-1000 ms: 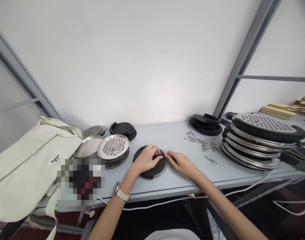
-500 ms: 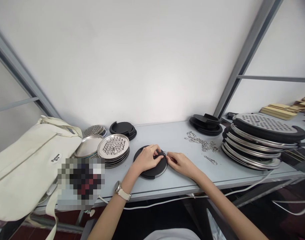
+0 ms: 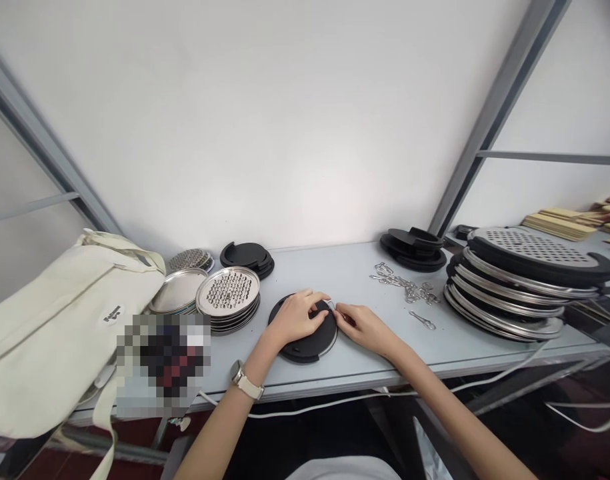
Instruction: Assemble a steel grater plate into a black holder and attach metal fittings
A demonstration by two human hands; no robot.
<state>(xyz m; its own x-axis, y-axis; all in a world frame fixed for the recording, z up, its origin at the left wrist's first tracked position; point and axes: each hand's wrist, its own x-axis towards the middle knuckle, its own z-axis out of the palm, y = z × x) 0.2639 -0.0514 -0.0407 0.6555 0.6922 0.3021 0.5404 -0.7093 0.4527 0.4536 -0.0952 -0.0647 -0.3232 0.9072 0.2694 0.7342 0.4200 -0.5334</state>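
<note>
A round black disc with a metal rim [image 3: 305, 345] lies on the grey table near its front edge. My left hand [image 3: 299, 316] rests on top of the disc, thumb and fingers curved round its upper right part. At the disc's right edge my right hand [image 3: 359, 325] pinches a small metal wire clip [image 3: 331, 305], whose loop shows between the two hands. The clip's lower part is hidden by my right fingers.
Stacked metal grater discs [image 3: 228, 293] and a cream bag [image 3: 59, 320] are on the left. Black rings [image 3: 245, 257] stand behind. Loose wire clips [image 3: 409, 288] lie to the right, beside a tall stack of rimmed discs [image 3: 515, 293]. Wooden pieces [image 3: 559, 224] are at far right.
The black disc has turned slightly under my left hand, its rim's end shifting right along the front. Both hands have hardly moved. At the far right, a bit of a person's hand now shows by the wooden pieces.
</note>
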